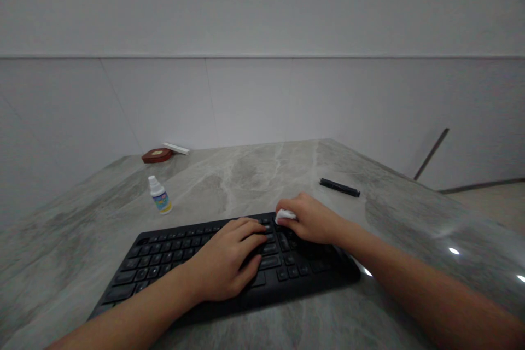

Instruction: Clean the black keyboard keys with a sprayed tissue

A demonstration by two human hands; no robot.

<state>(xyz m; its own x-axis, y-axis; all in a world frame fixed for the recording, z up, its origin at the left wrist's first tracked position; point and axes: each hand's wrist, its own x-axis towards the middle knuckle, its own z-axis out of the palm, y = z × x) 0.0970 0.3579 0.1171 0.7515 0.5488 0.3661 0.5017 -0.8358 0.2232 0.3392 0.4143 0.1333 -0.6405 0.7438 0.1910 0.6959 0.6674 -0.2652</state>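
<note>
A black keyboard [164, 254] lies slightly angled on the marble-patterned table. Across its middle keys rests my left hand [235, 257], palm down with the fingers stretched out and holding nothing. My right hand [307, 219] is closed around a small white wipe [286, 216], which looks like folded tissue or cloth. It is over the keyboard's upper right part, and the keys beneath it are partly hidden. Beyond the keyboard on the left stands a small white bottle [159, 197] with a blue and yellow label.
A black pen-like object [339, 187] lies to the right, beyond my right hand. At the far left of the table [254, 175] are a reddish-brown case [157, 156] and a flat white object [176, 148]. A pale wall [262, 98] borders the table's far edge.
</note>
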